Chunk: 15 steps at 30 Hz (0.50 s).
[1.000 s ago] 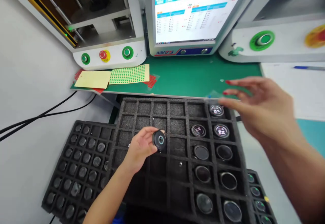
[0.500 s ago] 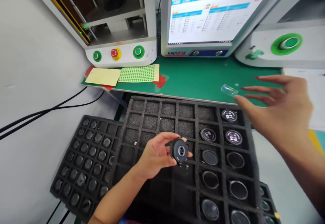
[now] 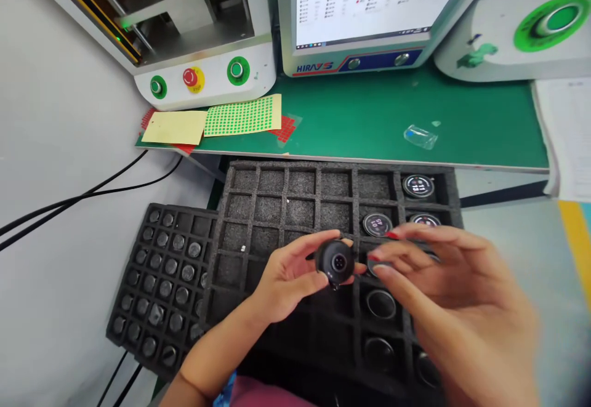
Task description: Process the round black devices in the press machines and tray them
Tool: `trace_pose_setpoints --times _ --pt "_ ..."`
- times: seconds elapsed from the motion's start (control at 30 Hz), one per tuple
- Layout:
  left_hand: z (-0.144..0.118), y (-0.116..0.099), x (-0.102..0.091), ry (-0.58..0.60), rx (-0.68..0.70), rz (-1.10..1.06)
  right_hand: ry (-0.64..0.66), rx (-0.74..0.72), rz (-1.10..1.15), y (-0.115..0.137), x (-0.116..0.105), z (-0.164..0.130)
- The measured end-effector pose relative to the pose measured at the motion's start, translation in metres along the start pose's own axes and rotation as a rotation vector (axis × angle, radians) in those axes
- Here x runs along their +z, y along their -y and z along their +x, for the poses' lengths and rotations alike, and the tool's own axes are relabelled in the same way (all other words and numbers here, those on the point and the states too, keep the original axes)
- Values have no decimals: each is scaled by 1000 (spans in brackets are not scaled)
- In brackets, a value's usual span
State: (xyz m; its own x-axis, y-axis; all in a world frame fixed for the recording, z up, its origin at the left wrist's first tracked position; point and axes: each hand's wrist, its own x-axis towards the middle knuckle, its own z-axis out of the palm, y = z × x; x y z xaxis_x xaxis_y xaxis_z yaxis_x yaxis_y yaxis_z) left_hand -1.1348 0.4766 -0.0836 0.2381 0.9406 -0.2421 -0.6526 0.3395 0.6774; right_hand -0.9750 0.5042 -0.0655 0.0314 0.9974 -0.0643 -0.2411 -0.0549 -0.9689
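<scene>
My left hand is closed round a black round smartwatch, holding it by its edge above the foam tray. The watch's back, with a round sensor and small metal contacts, faces me. To the right of it hovers my right hand, fingers bent and a little apart, with nothing visible between them. It covers part of the right columns of the black foam tray. In those columns lie several round watches, such as a lit watch and another lit watch in the far right corner.
A second foam tray with small round pieces sits lower left. On the green bench are a dotted sticker sheet, a plain yellow sheet and a clear plastic piece. Behind stand a monitor and machines with buttons.
My right hand has come down and left from beside the clear plastic piece to near the watch. My left hand keeps the watch, slightly turned. The camera view has tilted downward.
</scene>
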Motion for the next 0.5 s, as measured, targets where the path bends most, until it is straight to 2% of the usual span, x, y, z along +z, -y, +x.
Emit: trace_pose_setpoints --times 0.07,0.17,0.27,0.37,0.43,0.5 --pt "0 1 6 -93 -25 -11 9 38 25 -6 2 1" --pt "1 4 10 -284 -27 51 -41 9 13 -14 6 0" --pt "1 8 10 -410 34 313 -88 -37 -16 -15 6 -1" --pt "0 10 8 -447 123 567 -138 -42 -30 -12 2 -3" --pt "0 11 8 -428 122 514 -155 -11 -25 -10 -1 -4" --pt "0 13 9 -387 73 349 -134 38 -5 -10 -3 -5"
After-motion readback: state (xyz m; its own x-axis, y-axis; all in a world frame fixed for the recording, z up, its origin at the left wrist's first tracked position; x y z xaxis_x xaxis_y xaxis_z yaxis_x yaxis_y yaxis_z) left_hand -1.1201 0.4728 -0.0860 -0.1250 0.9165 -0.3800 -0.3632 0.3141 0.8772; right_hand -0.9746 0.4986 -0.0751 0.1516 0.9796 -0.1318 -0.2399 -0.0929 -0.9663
